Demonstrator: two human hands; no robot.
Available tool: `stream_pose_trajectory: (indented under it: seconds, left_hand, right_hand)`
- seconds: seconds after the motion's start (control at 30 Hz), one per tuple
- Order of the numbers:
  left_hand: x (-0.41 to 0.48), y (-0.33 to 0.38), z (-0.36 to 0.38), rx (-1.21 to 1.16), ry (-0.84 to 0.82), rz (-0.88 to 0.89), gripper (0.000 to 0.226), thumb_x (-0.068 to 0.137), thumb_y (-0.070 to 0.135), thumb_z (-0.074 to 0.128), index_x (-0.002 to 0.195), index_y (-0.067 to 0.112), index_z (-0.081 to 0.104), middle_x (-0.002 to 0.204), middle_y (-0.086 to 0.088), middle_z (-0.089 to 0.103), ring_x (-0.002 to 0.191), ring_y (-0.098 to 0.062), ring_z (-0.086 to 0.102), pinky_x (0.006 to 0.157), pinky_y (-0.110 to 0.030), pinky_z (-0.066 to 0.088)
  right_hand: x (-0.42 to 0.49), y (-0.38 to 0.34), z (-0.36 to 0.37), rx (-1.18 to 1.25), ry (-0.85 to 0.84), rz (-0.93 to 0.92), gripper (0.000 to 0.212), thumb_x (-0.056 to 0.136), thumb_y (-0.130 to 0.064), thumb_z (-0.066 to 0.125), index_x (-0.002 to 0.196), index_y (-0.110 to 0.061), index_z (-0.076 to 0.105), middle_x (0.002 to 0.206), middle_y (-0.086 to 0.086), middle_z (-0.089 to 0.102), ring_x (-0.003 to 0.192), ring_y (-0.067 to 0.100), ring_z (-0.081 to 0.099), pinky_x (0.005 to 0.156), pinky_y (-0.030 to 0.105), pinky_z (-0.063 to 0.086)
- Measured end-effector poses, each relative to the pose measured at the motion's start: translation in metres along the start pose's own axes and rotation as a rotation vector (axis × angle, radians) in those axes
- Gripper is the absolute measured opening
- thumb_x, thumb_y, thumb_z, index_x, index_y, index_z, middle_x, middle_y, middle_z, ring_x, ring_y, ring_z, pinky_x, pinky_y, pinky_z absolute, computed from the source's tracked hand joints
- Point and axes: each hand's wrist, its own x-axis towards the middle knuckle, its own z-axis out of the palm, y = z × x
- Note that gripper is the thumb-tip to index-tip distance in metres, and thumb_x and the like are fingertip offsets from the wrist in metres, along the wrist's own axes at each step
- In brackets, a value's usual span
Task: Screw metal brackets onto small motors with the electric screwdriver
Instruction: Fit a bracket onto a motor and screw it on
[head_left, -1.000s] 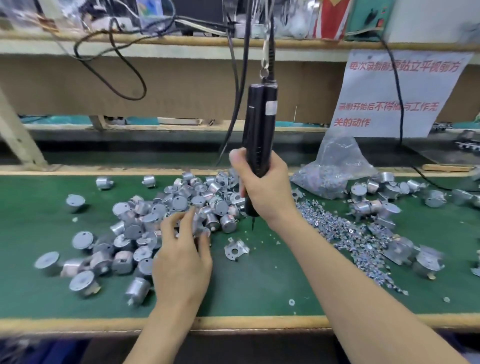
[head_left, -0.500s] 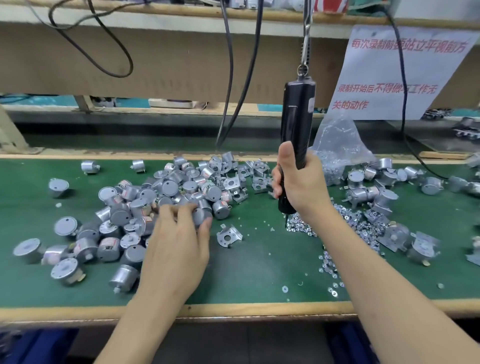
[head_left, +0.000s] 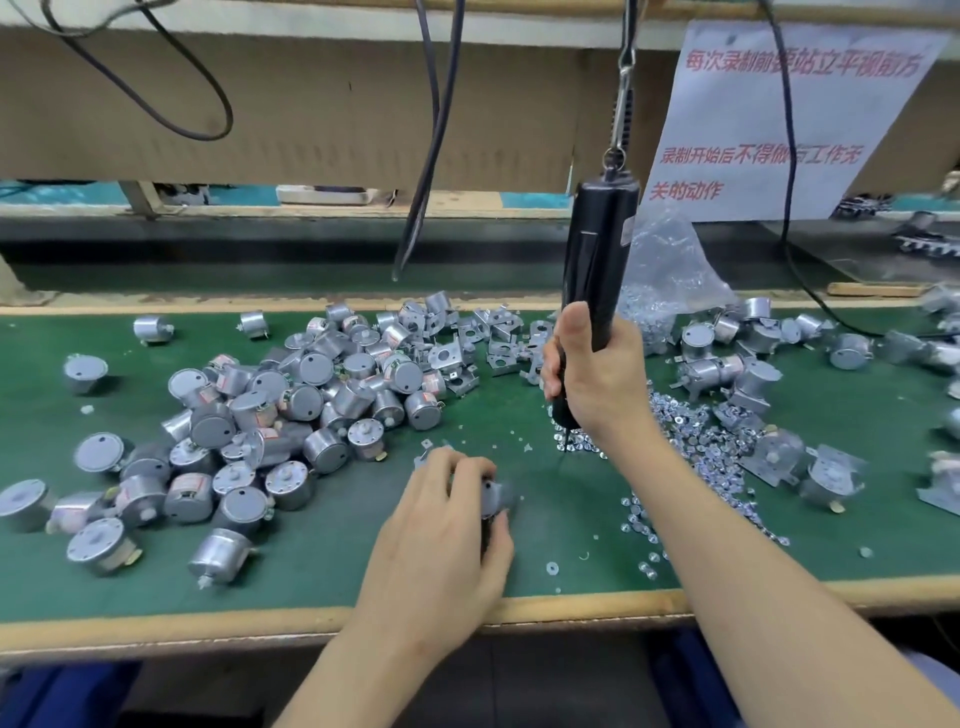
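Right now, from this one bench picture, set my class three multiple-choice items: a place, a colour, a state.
1. Where does the motor heap lie from the left hand?
A to its left; B to its right; C on the shelf.
2. The bench mat is:
A green; B red; C white.
3. The electric screwdriver is:
A lying flat; B gripped upright by the right hand; C hanging untouched.

Answers:
1 A, the heap fills the mat's left part.
2 A, green shows between the parts.
3 B, the hand wraps its lower barrel, with the tip just above the loose screws.
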Motion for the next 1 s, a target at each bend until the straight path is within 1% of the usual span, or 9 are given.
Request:
stream_pose_trajectory:
  seconds: [0.1,0.17,0.3,0.37,0.53,0.63,0.83,0.9,1.0]
  left_hand:
    - [0.000,-0.003,-0.003,0.011,0.016,-0.046,0.023,0.080,0.028,0.062,0.099,0.019,0.050,0.096,0.006,0.047,0.087,-0.019,0.051,0.069,-0.034,0.049]
    - [-0.001,-0.006,-0.004,0.025,0.025,-0.061,0.024,0.078,0.028,0.063,0.097,0.019,0.051,0.094,0.007,0.048,0.086,-0.019,0.051,0.068,-0.034,0.048]
    - [-0.003,-0.007,-0.004,0.073,0.019,-0.077,0.037,0.077,0.033,0.058,0.113,0.026,0.058,0.098,0.007,0.050,0.089,-0.017,0.053,0.061,-0.030,0.049]
    - [-0.003,-0.007,-0.003,0.076,0.021,-0.083,0.038,0.078,0.036,0.056,0.115,0.030,0.060,0.097,0.008,0.049,0.089,-0.016,0.052,0.059,-0.029,0.047]
    - [-0.002,-0.007,-0.002,0.069,0.035,-0.087,0.025,0.082,0.036,0.059,0.106,0.030,0.062,0.094,0.007,0.049,0.087,-0.018,0.052,0.059,-0.032,0.049]
    - [-0.002,-0.007,-0.002,0.064,0.050,-0.088,0.021,0.081,0.035,0.061,0.101,0.029,0.062,0.092,0.007,0.049,0.086,-0.017,0.052,0.058,-0.032,0.048]
    - [-0.002,-0.006,-0.001,0.044,0.118,-0.068,0.017,0.084,0.026,0.067,0.101,0.024,0.064,0.091,0.006,0.053,0.085,-0.018,0.053,0.060,-0.034,0.049]
    - [-0.002,-0.006,-0.001,0.038,0.133,-0.058,0.019,0.084,0.024,0.068,0.103,0.023,0.064,0.093,0.006,0.055,0.086,-0.019,0.054,0.062,-0.034,0.050]
    - [-0.002,-0.008,0.000,0.037,0.137,-0.060,0.021,0.084,0.022,0.070,0.104,0.022,0.064,0.095,0.006,0.057,0.089,-0.019,0.055,0.066,-0.031,0.049]
  right_hand:
    - [0.000,-0.001,0.000,0.003,0.007,0.003,0.082,0.060,-0.096,0.057,0.066,-0.015,0.046,0.052,0.001,0.047,0.040,0.017,0.046,0.048,0.039,0.043]
    - [-0.001,-0.003,0.001,0.009,0.009,-0.001,0.081,0.061,-0.096,0.057,0.065,-0.015,0.045,0.052,0.001,0.047,0.040,0.018,0.046,0.049,0.038,0.043]
    - [-0.002,-0.007,0.005,0.033,-0.003,-0.037,0.074,0.065,-0.093,0.058,0.064,-0.020,0.048,0.051,0.000,0.047,0.040,0.018,0.046,0.048,0.040,0.042]
    - [-0.003,-0.009,0.007,0.038,-0.011,-0.045,0.073,0.065,-0.093,0.058,0.065,-0.021,0.049,0.051,0.001,0.047,0.040,0.019,0.047,0.047,0.042,0.042]
    - [-0.003,-0.011,0.010,0.041,-0.019,-0.041,0.078,0.064,-0.093,0.058,0.067,-0.016,0.047,0.051,0.000,0.047,0.039,0.019,0.046,0.046,0.040,0.041]
    - [-0.003,-0.009,0.009,0.044,-0.023,-0.042,0.078,0.065,-0.093,0.058,0.067,-0.016,0.047,0.051,0.000,0.046,0.039,0.019,0.046,0.046,0.037,0.040]
    - [-0.003,-0.008,0.009,0.053,-0.016,-0.035,0.074,0.066,-0.092,0.058,0.066,-0.019,0.048,0.052,0.000,0.046,0.039,0.019,0.046,0.046,0.037,0.041]
    - [-0.003,-0.008,0.009,0.060,-0.014,-0.032,0.072,0.066,-0.092,0.058,0.065,-0.021,0.049,0.051,-0.001,0.047,0.039,0.019,0.046,0.046,0.035,0.041]
    - [-0.003,-0.008,0.010,0.068,-0.012,-0.025,0.076,0.064,-0.093,0.059,0.066,-0.018,0.048,0.051,-0.001,0.047,0.038,0.019,0.046,0.047,0.034,0.041]
